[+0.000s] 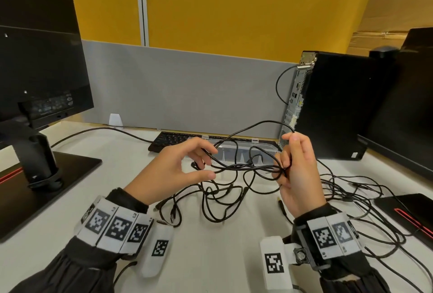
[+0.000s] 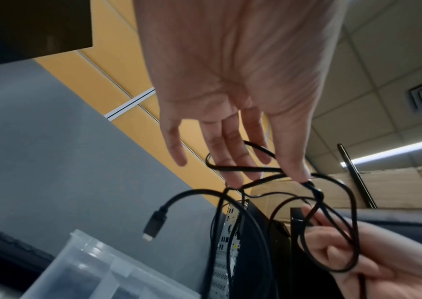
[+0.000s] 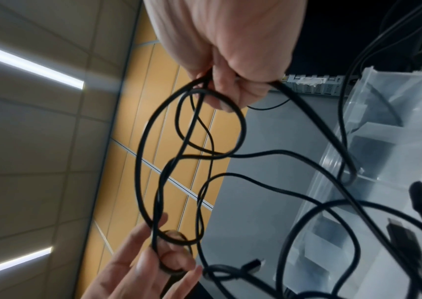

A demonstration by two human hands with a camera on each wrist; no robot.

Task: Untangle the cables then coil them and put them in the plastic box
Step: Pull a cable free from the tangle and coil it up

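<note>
Head view, step: untangling; my right hand (image 1: 295, 166) grips looped cables (image 1: 243, 167) above the desk's far edge.
Left hand (image 1: 180, 168): fingers loosely spread, hooking a strand.
Next: I judge, tease one loop free.

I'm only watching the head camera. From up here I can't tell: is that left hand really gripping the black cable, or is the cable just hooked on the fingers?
Observer: The left wrist camera shows the left hand from the palm side. Its fingers are nearly straight, and the cable lies across their tips, not clenched.
Operator: And the right hand?
Observer: In the right wrist camera the right hand has its fingers curled round the cable, with strands leaving both sides of the fist.
Operator: Any loose end nearby?
Observer: Yes. In the left wrist camera a plug hangs free below the left hand, near the plastic box.
</note>
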